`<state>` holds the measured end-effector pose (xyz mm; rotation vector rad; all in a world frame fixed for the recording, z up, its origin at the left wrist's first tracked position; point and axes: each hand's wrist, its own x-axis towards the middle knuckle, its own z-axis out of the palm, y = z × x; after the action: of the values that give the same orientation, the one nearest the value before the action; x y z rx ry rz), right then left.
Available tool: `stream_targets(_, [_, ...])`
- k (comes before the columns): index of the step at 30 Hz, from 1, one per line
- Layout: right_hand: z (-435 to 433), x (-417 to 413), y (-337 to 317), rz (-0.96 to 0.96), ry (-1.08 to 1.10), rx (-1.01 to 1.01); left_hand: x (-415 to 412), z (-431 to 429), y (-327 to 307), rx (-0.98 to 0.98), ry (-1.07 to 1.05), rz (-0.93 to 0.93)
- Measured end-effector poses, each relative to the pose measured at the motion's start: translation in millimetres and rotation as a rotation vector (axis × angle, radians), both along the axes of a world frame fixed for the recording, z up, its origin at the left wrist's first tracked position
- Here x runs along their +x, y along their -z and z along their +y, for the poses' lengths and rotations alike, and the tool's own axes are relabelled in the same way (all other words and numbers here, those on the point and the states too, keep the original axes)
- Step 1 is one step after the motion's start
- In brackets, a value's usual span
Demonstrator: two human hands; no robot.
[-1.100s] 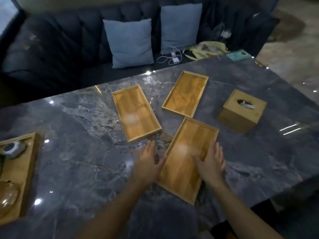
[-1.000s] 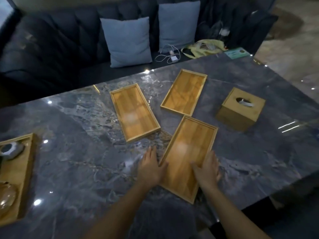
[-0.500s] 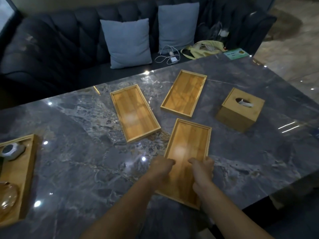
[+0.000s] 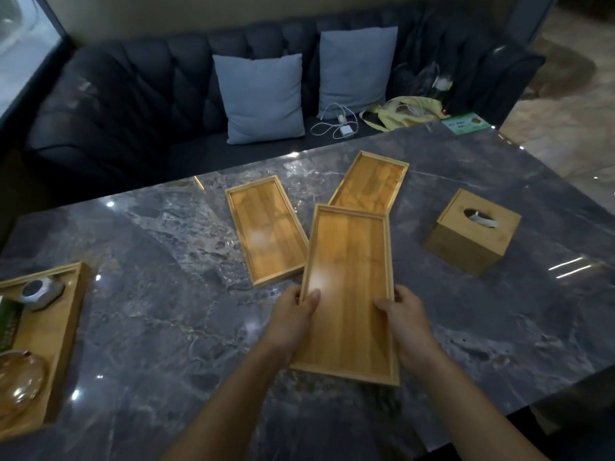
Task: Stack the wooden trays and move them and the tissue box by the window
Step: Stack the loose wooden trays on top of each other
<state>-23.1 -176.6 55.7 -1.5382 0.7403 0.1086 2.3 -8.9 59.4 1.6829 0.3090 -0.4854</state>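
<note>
The left hand (image 4: 293, 322) and right hand (image 4: 407, 322) each clamp a long side of the held tray (image 4: 347, 291), thumbs over the rim, fingers beneath. This tray is empty, its long axis running away from the person; its far end overlaps the far tray (image 4: 369, 183), and its left edge sits just beside the left tray (image 4: 266, 229). Both are empty. Right of the held tray, past bare marble table (image 4: 166, 327), stands the tissue box (image 4: 472, 232), a tissue poking out.

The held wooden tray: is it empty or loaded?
Empty. The held tray shows only bare wood inside its rim; left hand and right hand grip its long sides.
</note>
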Motion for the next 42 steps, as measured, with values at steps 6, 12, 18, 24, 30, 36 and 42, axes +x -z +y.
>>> stream_targets(6, [11,15,-3,-0.223,-0.218,-0.370,23,7,-19,-0.029,-0.170,-0.055])
stream_targets(12, [15,38,4,-0.244,-0.246,-0.435,14,20,-10,0.245,0.042,-0.084])
stream_targets(18, [24,77,5,-0.277,-0.361,-0.507,13,35,4,0.365,0.107,-0.161])
stream_targets(24, [43,127,8,-0.166,-0.533,-0.869,53,52,10,0.702,0.124,-0.214])
stream_targets(30, [71,172,17,-0.114,-0.580,-1.058,93,67,10,0.940,0.166,-0.188])
stream_targets(36, [76,193,41,-0.166,-0.638,-1.138,103,74,25,1.036,0.218,-0.323])
stream_targets(42, [70,199,61,-0.239,-0.777,-1.276,109,76,42,1.049,0.225,-0.272])
